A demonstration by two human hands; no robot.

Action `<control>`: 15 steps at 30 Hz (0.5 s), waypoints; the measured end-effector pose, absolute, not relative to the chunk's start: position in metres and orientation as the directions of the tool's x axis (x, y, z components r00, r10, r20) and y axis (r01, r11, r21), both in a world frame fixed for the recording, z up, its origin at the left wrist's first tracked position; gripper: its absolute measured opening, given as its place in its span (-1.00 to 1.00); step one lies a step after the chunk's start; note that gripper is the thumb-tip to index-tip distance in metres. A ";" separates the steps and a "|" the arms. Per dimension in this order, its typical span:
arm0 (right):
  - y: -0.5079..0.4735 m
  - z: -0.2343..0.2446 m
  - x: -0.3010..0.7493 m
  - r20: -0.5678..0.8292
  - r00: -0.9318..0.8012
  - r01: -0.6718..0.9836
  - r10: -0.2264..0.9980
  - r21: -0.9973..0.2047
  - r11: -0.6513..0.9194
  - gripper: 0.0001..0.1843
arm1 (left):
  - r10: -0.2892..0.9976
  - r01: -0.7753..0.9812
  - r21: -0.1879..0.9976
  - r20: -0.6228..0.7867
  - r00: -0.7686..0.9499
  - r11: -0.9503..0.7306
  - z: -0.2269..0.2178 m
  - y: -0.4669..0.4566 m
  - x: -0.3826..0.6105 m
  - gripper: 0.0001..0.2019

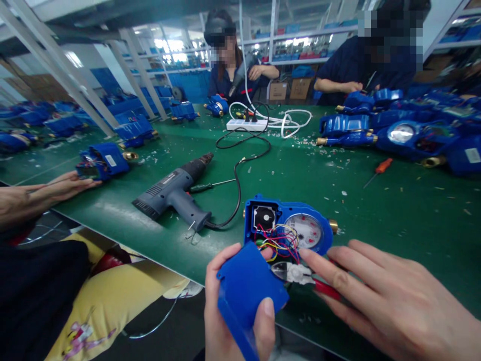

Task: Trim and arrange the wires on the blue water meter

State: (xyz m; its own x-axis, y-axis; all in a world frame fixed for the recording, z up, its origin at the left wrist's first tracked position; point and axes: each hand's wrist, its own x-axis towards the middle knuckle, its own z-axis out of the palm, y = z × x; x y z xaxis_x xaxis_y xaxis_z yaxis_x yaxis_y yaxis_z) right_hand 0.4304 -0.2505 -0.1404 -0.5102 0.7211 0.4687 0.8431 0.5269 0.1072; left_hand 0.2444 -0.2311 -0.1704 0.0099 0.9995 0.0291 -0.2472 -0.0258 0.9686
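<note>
My left hand (240,311) is closed around a blue plastic cover (248,281) at the table's near edge. My right hand (391,286) grips diagonal cutters (296,273) with red handles. Their jaws point left, beside the cover's right edge. Just beyond both hands lies a blue water meter (289,215) with its square compartment uncovered and a round dial (303,231) on the right. Thin red, yellow, white and black wires (280,240) spill from the compartment toward the cover. Whether the jaws touch a wire I cannot tell.
A grey heat gun (176,188) lies left of the meter, its black cord running to a white power strip (246,125). Nearby are a dark screwdriver (203,188) and an orange one (383,165). Several blue meters (406,130) crowd the right. Co-workers sit across and at left.
</note>
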 end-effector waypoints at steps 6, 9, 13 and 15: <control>-0.261 -0.148 0.438 0.426 -0.346 0.892 0.836 -0.126 0.434 -0.58 | 1.000 -0.329 0.944 0.017 -0.020 -0.023 -0.173 -0.227 0.247 -0.54; -0.263 -0.150 0.438 0.419 -0.308 0.895 0.854 -0.176 0.409 -0.57 | 0.998 -0.343 0.939 -0.028 -0.055 0.008 -0.177 -0.225 0.250 -0.53; -0.263 -0.154 0.432 0.462 -0.294 0.901 0.837 -0.157 0.404 -0.60 | 0.992 -0.417 0.909 -0.070 -0.103 0.020 -0.189 -0.224 0.256 -0.47; -0.262 -0.157 0.428 0.502 -0.288 0.903 0.816 -0.142 0.406 -0.63 | 0.992 -0.440 0.897 -0.017 -0.123 -0.039 -0.197 -0.225 0.259 -0.47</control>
